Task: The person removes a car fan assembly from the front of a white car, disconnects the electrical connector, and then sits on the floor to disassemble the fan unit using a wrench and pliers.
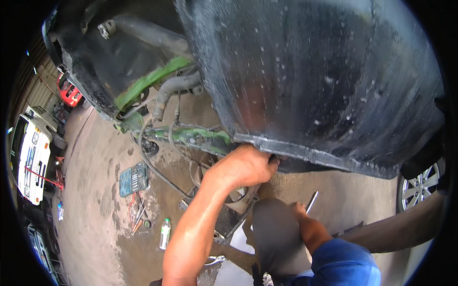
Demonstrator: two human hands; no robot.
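A large black curved vehicle panel [305, 86] fills the upper right, its rough lower edge crossing above my arms. At the left end of that edge, my left hand [253, 164] is closed with its fingers curled up under it. What those fingers grip is hidden behind the hand and the panel. Near my bent knee in grey trousers [276, 233], my right hand [299, 209] is closed on a slim silver tool [312, 201]. The tool's far end points up and away; its kind is not clear.
Hoses [174, 88] and a green metal frame [191, 136] hang left of the panel. On the wet concrete floor lie a socket set case [134, 179], loose hand tools [138, 217], a plastic bottle [165, 233] and a radiator [229, 221]. A white vehicle [34, 162] stands far left.
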